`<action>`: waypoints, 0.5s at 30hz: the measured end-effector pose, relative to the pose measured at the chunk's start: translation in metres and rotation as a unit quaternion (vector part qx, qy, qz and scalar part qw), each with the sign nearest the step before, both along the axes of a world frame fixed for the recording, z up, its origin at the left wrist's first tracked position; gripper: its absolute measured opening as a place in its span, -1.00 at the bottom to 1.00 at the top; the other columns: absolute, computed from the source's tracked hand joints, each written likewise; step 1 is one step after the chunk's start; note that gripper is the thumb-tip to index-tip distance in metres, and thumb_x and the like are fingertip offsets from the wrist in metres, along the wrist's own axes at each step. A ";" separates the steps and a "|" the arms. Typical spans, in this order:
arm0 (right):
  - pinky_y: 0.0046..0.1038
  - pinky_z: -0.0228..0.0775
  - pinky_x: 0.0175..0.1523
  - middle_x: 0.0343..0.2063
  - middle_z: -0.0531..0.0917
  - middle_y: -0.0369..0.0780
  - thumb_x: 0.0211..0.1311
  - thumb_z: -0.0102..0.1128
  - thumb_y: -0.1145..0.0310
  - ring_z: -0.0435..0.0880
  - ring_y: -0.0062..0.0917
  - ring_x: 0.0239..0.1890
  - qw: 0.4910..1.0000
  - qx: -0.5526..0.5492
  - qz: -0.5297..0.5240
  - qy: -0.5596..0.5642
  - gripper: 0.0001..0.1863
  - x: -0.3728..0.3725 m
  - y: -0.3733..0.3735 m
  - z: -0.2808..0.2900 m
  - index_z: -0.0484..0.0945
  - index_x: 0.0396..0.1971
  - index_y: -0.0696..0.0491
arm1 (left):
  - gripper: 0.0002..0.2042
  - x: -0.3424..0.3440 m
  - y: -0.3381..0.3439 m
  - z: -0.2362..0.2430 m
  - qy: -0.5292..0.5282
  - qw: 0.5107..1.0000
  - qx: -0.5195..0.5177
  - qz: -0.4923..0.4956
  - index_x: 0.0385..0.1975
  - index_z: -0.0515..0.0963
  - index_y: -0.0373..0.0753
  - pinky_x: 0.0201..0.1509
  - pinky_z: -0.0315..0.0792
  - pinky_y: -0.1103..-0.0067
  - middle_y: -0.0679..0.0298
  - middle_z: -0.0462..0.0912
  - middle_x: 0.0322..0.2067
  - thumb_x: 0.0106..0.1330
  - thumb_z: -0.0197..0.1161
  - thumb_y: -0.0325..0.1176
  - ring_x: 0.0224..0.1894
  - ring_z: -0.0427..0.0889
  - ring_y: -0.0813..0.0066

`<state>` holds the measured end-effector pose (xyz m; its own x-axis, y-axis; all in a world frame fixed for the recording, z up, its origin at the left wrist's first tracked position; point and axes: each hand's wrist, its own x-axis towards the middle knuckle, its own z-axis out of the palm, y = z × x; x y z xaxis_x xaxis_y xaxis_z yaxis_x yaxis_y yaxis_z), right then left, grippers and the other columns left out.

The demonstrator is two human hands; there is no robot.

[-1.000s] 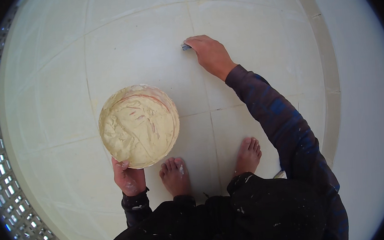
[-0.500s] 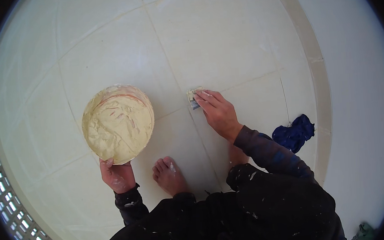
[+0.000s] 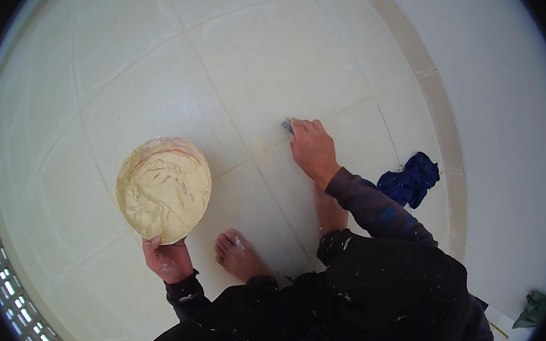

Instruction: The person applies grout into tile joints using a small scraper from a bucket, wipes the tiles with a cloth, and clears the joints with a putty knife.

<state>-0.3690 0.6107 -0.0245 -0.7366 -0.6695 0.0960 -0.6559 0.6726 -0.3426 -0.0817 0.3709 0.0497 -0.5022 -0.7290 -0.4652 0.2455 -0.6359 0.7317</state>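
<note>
My left hand (image 3: 168, 261) grips the near rim of a round bucket (image 3: 204, 176), its thumb over the edge. Thick cream-coloured paste (image 3: 163, 195) fills much of the bucket, with a smear of it up the far inner wall. Over the tiled floor, my right hand (image 3: 314, 147) is closed round a small grey-bladed scraper (image 3: 287, 126); most of the tool is hidden under the fingers. A pale yellow smear of paste (image 3: 263, 149) lies across a tile joint, just left of the scraper.
Large cream tiles (image 3: 145, 97) with thin joints make up the floor. A dark blue cloth (image 3: 410, 181) lies at the right, near the beige skirting (image 3: 455, 188) and white wall. A green cloth (image 3: 534, 308) is at the lower right. A lattice (image 3: 14, 303) curves along the left. My bare feet (image 3: 236, 253) stand between the hands.
My right hand has moved the scraper slightly right, uncovering the yellow smear on the joint. The bucket has shifted slightly down in view, still held by my left hand.
</note>
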 end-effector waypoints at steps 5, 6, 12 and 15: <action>-0.31 0.62 -0.11 -0.24 0.69 -0.12 0.22 0.15 0.48 0.64 -0.28 -0.15 0.987 -0.103 0.109 -0.050 -0.76 0.075 -0.047 0.002 0.61 -0.14 0.22 | -0.43 -0.006 -0.001 0.001 0.006 1.000 0.005 0.007 0.33 0.37 -0.38 0.28 0.58 0.03 -0.01 0.51 0.31 0.30 0.07 -0.32 0.31 0.56 0.00; -0.27 0.60 -0.09 -0.26 0.68 -0.10 0.23 0.16 0.47 0.64 -0.25 -0.16 0.978 -0.087 0.146 -0.125 -0.78 0.086 -0.052 0.005 0.61 -0.15 0.20 | -0.41 -0.006 -0.001 0.000 0.014 1.000 0.009 0.005 0.33 0.37 -0.40 0.29 0.58 0.03 -0.03 0.50 0.31 0.28 0.09 -0.32 0.33 0.55 -0.01; -0.14 0.52 0.03 -0.15 0.73 -0.03 0.27 0.25 0.44 0.66 -0.07 -0.10 0.947 -0.215 -0.027 -0.237 -0.70 0.035 0.024 0.005 0.64 -0.02 0.20 | -0.39 0.000 -0.002 -0.005 -0.020 0.999 0.001 0.028 0.34 0.37 -0.38 0.28 0.58 0.05 -0.03 0.47 0.34 0.26 0.15 -0.29 0.35 0.53 0.01; -0.16 0.52 0.05 -0.13 0.74 -0.04 0.25 0.28 0.46 0.67 -0.08 -0.07 0.971 -0.143 -0.187 -0.044 -0.72 -0.055 0.104 -0.002 0.66 -0.05 0.18 | -0.39 -0.001 -0.004 -0.002 -0.027 0.999 -0.010 0.016 0.34 0.37 -0.37 0.27 0.59 0.05 -0.02 0.47 0.34 0.26 0.15 -0.29 0.34 0.53 0.01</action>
